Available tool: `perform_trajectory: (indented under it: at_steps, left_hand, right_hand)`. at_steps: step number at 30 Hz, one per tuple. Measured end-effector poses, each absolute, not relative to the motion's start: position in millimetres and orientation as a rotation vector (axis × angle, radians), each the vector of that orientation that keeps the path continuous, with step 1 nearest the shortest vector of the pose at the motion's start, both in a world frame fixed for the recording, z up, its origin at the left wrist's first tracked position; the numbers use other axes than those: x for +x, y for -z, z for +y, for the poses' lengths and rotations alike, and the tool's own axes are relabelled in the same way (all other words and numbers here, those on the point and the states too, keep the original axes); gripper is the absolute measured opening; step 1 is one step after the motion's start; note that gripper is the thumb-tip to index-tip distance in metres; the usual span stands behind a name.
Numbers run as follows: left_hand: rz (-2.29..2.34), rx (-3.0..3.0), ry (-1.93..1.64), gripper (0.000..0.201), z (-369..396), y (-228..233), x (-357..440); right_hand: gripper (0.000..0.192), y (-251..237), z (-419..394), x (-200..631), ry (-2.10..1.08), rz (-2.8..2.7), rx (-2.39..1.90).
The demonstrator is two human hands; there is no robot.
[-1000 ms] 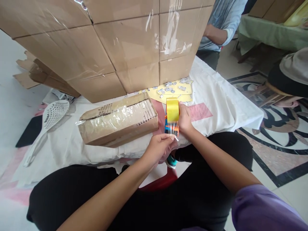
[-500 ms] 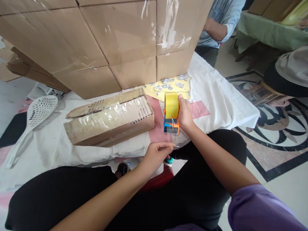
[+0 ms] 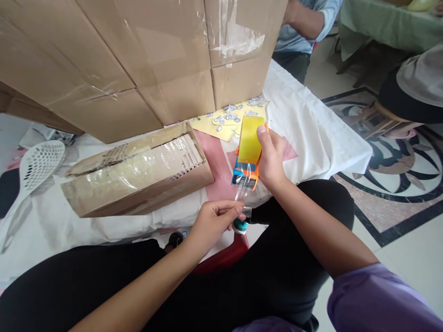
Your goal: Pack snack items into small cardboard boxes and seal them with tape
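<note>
Lifted and tilted since a moment ago, the tape dispenser [image 3: 247,159] with its yellow roll now hangs above the tabletop [image 3: 311,129], the right hand [image 3: 272,159] wrapped tightly round it. Left hand [image 3: 212,221] has its grip pinching the clear tape end [image 3: 238,203] just below. Beside them lies a tape-wrapped cardboard box [image 3: 138,173], closed, its contents hidden, before stacked cartons [image 3: 138,60].

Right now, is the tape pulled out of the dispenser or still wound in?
Pulled out: a clear strip runs from the tape dispenser down to the left hand, pinched.
</note>
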State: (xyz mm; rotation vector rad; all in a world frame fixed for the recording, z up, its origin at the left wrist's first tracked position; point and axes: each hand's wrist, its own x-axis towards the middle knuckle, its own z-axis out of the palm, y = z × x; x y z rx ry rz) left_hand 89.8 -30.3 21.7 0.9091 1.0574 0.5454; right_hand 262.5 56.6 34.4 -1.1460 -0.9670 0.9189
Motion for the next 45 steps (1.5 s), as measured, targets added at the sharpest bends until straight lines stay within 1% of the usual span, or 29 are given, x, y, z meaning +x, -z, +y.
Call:
perform_trajectory:
  at_steps: [3,5,9,15,19,21,24,27,31,35,40,45]
  left_hand:
    - [1.07,0.928,-0.526,0.036,-31.1,-19.2,91.9]
    - [1.078,0.925,-0.533,0.037,-30.9,-14.9,92.8]
    - [1.081,1.01,-0.56,0.039,-28.0,-8.6,91.2]
    - [1.182,1.478,-0.522,0.02,-23.4,-16.1,78.3]
    - [1.115,1.834,-0.596,0.028,-26.4,-22.1,75.5]
    - [1.025,1.966,-0.691,0.03,-29.3,-24.4,77.6]
    - [0.947,2.073,-0.777,0.03,-33.4,-27.6,81.1]
    - [0.926,2.043,-0.758,0.028,-36.0,-30.5,81.5]
    - [0.899,1.978,-0.694,0.025,-36.7,-33.0,78.7]
    - [0.908,1.968,-0.691,0.024,-36.1,-33.9,77.4]
    - [1.098,1.701,-0.491,0.023,-37.4,-36.0,78.9]
    - [1.128,1.458,-0.462,0.024,-37.7,-40.6,82.6]
  right_hand:
    - [0.051,-35.4,55.3,263.7,-0.832,-0.981,-1.115]
    - [0.051,-37.8,53.9,262.8,-0.842,-0.983,-1.117]
    - [0.051,-47.8,46.1,253.2,-0.992,-0.995,-1.089]
    - [0.048,-60.9,29.8,239.1,-1.221,-1.016,-0.967]
    - [0.044,-58.5,28.1,246.8,-1.34,-0.975,-0.896]
    - [0.046,-56.1,29.3,251.4,-1.403,-0.971,-0.874]
    - [0.059,-53.9,32.2,254.0,-1.429,-1.011,-0.953]
    - [0.067,-53.4,35.1,252.6,-1.4,-1.049,-1.062]
    - [0.068,-52.6,36.1,249.7,-1.343,-1.02,-1.122]
    - [0.067,-52.6,34.4,247.9,-1.401,-0.96,-1.129]
    - [0.061,-54.6,36.4,249.4,-1.572,-0.815,-1.08]
    - [0.056,-51.7,36.2,250.4,-1.55,-0.756,-1.047]
